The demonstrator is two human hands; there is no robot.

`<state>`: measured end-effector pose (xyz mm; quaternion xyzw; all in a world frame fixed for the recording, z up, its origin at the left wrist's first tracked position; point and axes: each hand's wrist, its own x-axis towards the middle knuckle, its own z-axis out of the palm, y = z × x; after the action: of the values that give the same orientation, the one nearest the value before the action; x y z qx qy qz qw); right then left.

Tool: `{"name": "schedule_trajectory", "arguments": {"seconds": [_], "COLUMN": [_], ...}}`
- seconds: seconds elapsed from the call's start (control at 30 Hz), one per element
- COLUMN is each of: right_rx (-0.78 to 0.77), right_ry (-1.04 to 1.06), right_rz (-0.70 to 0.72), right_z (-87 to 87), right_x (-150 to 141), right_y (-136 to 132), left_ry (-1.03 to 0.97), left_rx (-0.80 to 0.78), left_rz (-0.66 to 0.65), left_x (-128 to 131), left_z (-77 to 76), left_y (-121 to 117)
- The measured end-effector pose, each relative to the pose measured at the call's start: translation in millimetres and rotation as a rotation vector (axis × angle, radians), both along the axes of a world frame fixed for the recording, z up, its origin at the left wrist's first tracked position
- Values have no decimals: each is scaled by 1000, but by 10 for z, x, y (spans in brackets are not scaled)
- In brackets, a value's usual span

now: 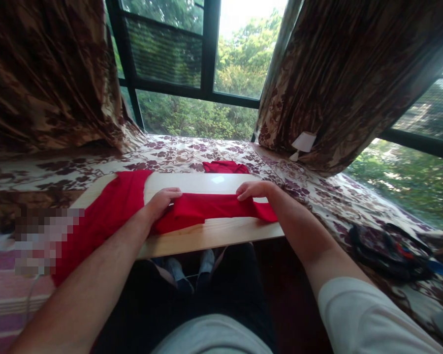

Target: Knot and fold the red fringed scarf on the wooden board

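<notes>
A red garment (pixel 214 205) lies partly folded on a pale wooden board (pixel 184 241) in front of me. My left hand (pixel 167 196) grips its upper edge near the board's middle, fingers closed over the fabric. Farther right, my right hand (pixel 252 190) pinches the same upper edge between thumb and fingers. The strip between both hands is drawn fairly straight. At the board's left end more red cloth (pixel 121 201) is spread and hangs over the near side; my left forearm hides whether it joins the held piece.
Behind the board, another red cloth (pixel 226 167) lies on the floral-covered ledge (pixel 170 152). A small white lamp (pixel 303 143) stands by the right curtain (pixel 328 73). At right rests a black bag (pixel 387 250). A striped cloth (pixel 7 295) is at lower left.
</notes>
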<state>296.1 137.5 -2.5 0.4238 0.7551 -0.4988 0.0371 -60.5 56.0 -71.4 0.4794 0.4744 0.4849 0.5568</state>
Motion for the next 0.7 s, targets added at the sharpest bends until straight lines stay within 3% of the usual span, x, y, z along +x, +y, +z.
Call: {"name": "schedule_trajectory", "arguments": {"seconds": [0.3, 0.47, 0.57, 0.7], "right_rx": [-236, -254, -117, 415], "right_ry": [-56, -16, -147, -460], "right_rz": [-246, -291, -280, -179], "right_z": [198, 192, 106, -86], "right_x": [836, 1016, 948, 804], "right_y": [-155, -130, -96, -77], "left_ry": [5, 131, 208, 254], "left_rx": [16, 70, 108, 80], "left_rz": [48, 115, 136, 57], "left_x": [-23, -33, -24, 11], "left_z": [-116, -180, -178, -129], "left_y": [79, 134, 141, 88]}}
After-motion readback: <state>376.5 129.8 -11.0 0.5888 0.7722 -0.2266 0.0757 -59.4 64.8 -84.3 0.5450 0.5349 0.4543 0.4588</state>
